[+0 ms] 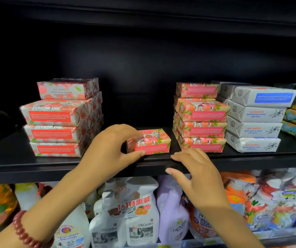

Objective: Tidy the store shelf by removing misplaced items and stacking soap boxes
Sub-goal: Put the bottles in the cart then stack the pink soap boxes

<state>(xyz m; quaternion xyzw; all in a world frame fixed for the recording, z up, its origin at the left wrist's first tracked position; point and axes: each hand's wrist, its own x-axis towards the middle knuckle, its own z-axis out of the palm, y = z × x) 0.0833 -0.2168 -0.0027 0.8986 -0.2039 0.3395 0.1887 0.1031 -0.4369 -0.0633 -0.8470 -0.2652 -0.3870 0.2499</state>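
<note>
Fingers (125,130) and thumb of the left hand (107,149) pinch a pink box (152,142) at frame centre on the shelf (36,163); right hand (199,174) beside it, fingers loosely together, holds nothing.

Black shelf (9,159) bearing stacked soap boxes (54,134)

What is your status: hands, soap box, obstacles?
Left hand pinches lone pink floral paper-wrapped soap box on black shelf. Right hand open at shelf edge. Left pink stack, right pink stack, both clear of box.

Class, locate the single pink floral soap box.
Head view, centre: the soap box lies on the black shelf, gripped by the left hand, left of the right pink stack.
</note>
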